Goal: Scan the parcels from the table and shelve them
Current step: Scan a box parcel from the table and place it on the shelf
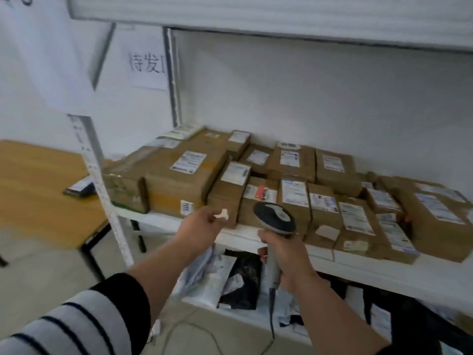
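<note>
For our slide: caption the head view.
Right hand grips grey handheld scanner before brown cardboard parcels.

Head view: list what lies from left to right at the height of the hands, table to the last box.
Wooden table → dark flat item on the table → shelf upright → left hand pinching a small white scrap → right hand gripping the barcode scanner → large labelled box at the far right.

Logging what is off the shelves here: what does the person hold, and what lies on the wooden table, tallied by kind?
barcode scanner, gripped by the right hand: 1
small white scrap, pinched by the left hand: 1
flat dark packet, on the wooden table: 1
Total: 3
</note>
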A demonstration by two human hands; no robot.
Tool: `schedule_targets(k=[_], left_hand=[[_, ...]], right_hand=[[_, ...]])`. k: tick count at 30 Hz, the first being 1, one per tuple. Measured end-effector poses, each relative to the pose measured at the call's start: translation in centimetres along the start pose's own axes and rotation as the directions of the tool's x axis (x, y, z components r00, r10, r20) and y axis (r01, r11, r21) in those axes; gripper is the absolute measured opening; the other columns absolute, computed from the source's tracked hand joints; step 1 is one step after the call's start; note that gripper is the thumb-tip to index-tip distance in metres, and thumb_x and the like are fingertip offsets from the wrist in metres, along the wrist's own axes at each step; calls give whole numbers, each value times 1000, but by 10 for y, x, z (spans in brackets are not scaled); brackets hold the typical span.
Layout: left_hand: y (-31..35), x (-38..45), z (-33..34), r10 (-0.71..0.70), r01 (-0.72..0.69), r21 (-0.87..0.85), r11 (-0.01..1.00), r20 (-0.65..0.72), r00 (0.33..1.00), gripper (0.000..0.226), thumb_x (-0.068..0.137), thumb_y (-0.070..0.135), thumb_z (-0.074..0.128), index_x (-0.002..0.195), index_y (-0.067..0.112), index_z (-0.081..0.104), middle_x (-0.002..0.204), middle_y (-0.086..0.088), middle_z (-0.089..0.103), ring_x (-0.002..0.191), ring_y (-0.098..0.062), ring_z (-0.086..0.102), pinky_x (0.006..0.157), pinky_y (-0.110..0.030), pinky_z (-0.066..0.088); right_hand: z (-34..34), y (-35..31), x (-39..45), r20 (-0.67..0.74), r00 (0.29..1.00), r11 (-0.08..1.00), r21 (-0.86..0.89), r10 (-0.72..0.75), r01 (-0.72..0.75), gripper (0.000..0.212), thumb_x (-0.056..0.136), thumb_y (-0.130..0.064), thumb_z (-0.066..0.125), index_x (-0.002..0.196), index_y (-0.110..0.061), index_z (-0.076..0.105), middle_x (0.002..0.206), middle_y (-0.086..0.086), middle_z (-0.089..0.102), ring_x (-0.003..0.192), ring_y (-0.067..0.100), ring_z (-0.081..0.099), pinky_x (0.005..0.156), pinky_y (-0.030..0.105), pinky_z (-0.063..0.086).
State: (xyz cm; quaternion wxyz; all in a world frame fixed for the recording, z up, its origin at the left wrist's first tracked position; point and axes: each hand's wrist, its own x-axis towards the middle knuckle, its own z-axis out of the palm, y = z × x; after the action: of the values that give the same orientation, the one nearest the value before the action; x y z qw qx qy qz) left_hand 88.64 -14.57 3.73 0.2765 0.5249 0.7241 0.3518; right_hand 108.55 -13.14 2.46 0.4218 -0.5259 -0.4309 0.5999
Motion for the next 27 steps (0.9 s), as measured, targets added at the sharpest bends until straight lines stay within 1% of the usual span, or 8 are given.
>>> schedule_targets(k=[2, 4, 7, 10, 15, 21, 25, 27], left_hand=[[-31, -8, -41, -89, 85, -64, 994, -60, 994, 26, 93, 38, 58, 116, 26, 65, 95, 6, 68, 86, -17, 66, 75, -33, 52], [-61, -12, -75, -150, 136, -132, 982, -102, 983, 25, 93, 38, 60, 115, 28, 65, 96, 4, 68, 88, -20, 67, 79, -36, 55], [-104, -14, -121, -233, 201, -208, 957, -147, 961, 30, 91, 41, 60, 119, 29, 63, 104, 4, 66, 93, -17, 64, 81, -33, 54], [-143, -11, -158, -326, 267, -300, 916, -167, 930, 31, 92, 39, 60, 121, 27, 62, 105, 4, 66, 90, -14, 64, 76, -32, 53], [-198, 15, -213, -449, 349, -380, 857, -217, 867, 21, 95, 31, 60, 113, 22, 64, 98, -1, 67, 81, -15, 62, 71, -30, 51], [-254, 46, -283, -547, 390, -480, 786, -246, 800, 19, 98, 22, 55, 115, 15, 60, 92, -3, 63, 74, -15, 57, 66, -27, 45], [-297, 58, -329, -593, 429, -501, 752, -228, 772, 17, 99, 24, 55, 114, 17, 60, 99, -6, 65, 81, -17, 59, 70, -29, 47], [-319, 66, -353, -604, 440, -500, 746, -227, 764, 14, 98, 24, 55, 109, 18, 61, 101, -6, 66, 82, -17, 60, 70, -28, 48]], right_hand=[[51, 3, -5, 68, 997, 998, -56, 21, -17, 8, 88, -15, 74, 92, -13, 69, 62, 3, 67, 56, 18, 61, 61, 36, 51], [98, 5, -4, 119, 992, 997, -80, 31, -22, 8, 87, -15, 74, 83, -12, 68, 62, 5, 63, 53, 16, 58, 58, 32, 47], [167, 13, 1, 205, 978, 994, -107, 44, -22, 10, 88, -18, 75, 92, -12, 68, 71, 8, 64, 61, 19, 60, 61, 32, 49], [227, 25, 9, 297, 951, 986, -164, 87, -39, 9, 88, -20, 75, 87, -12, 70, 66, 6, 66, 63, 20, 60, 65, 34, 49], [320, 43, 33, 421, 893, 963, -266, 159, -46, 10, 85, -20, 75, 91, -13, 72, 62, 1, 67, 53, 10, 61, 45, 19, 46], [434, 53, 68, 552, 815, 956, -294, 176, -8, 5, 86, -15, 74, 84, -18, 71, 66, -4, 66, 56, 11, 61, 53, 26, 50], [497, 60, 84, 560, 807, 943, -333, 190, 9, 11, 84, -18, 76, 93, -15, 71, 73, -1, 67, 60, 12, 62, 55, 26, 53], [527, 64, 95, 555, 806, 933, -359, 207, 8, 9, 84, -20, 76, 90, -15, 72, 71, -1, 67, 61, 13, 62, 56, 27, 52]])
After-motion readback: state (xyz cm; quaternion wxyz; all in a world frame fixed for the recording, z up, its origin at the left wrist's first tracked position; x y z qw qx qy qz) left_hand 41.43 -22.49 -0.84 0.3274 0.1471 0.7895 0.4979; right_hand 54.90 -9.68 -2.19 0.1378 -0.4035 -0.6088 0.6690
